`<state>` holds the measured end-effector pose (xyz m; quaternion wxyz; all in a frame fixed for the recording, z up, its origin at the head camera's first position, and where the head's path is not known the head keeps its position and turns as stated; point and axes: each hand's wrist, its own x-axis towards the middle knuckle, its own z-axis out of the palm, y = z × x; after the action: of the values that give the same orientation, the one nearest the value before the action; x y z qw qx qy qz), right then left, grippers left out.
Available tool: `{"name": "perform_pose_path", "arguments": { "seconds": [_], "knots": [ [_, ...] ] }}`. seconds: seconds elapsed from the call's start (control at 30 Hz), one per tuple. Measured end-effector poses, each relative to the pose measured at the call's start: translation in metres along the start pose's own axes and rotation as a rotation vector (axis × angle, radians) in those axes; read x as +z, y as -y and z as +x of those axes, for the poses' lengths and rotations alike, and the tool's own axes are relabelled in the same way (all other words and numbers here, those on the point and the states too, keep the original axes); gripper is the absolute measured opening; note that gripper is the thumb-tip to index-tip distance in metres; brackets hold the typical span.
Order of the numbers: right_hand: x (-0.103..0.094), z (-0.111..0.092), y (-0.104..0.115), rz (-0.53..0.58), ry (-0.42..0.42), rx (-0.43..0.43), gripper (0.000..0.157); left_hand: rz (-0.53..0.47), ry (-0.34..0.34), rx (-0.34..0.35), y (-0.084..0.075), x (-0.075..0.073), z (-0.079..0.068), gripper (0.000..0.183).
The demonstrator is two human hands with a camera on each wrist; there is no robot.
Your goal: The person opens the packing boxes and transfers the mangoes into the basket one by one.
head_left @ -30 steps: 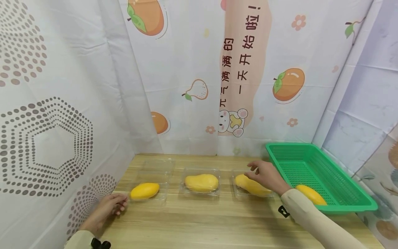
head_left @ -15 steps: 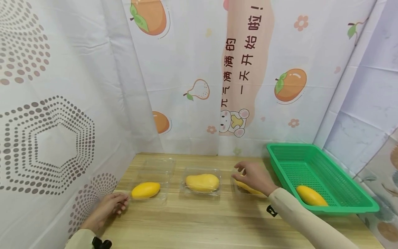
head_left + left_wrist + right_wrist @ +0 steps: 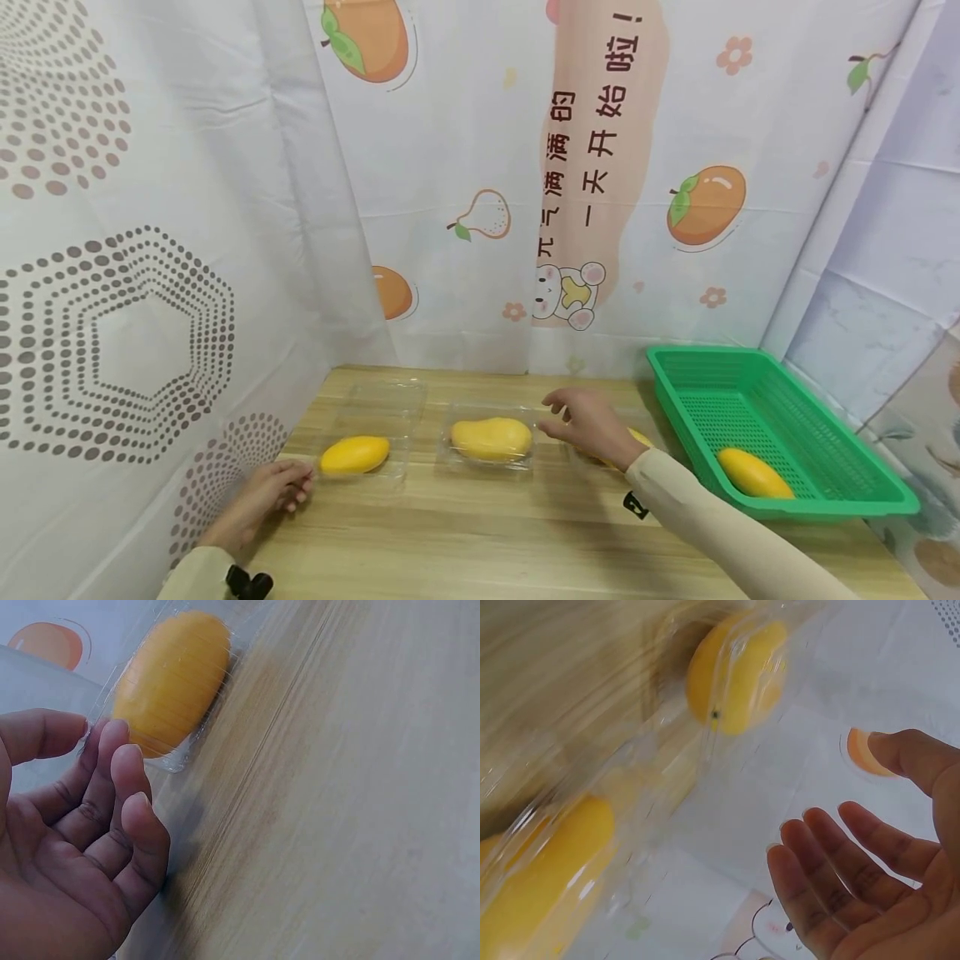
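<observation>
Three clear plastic clamshell boxes stand in a row on the wooden table (image 3: pixel 480 525), each with a yellow mango in it. My left hand (image 3: pixel 281 490) rests on the table beside the left box's mango (image 3: pixel 354 454) (image 3: pixel 171 679), fingers loosely curled, holding nothing. My right hand (image 3: pixel 573 417) (image 3: pixel 855 855) hovers with fingers spread between the middle mango (image 3: pixel 491 438) (image 3: pixel 739 671) and the right mango (image 3: pixel 639 437) (image 3: pixel 544 877), which its palm and wrist largely hide. It holds nothing.
A green plastic basket (image 3: pixel 840 475) stands at the table's right end with one more mango (image 3: pixel 753 472) inside. Printed curtains close in the table at the back and on both sides.
My right hand has drifted left, from above the right box toward the middle box. The left hand has stayed put.
</observation>
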<state>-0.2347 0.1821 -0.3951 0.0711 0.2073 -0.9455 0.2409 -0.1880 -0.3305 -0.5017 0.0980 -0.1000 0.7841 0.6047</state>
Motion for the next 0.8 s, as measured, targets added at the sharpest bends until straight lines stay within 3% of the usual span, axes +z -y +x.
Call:
{"name": "perform_pose_path", "arguments": {
  "seconds": [0.4,0.8],
  "knots": [
    [0.015,0.008,0.025,-0.006,0.010,-0.136,0.032,-0.014,-0.016,-0.012,0.003,-0.001,0.003,0.043],
    [0.032,0.019,0.049,-0.001,0.063,-0.197,0.035,-0.013,-0.006,-0.015,0.002,-0.001,0.000,0.041]
  ]
}}
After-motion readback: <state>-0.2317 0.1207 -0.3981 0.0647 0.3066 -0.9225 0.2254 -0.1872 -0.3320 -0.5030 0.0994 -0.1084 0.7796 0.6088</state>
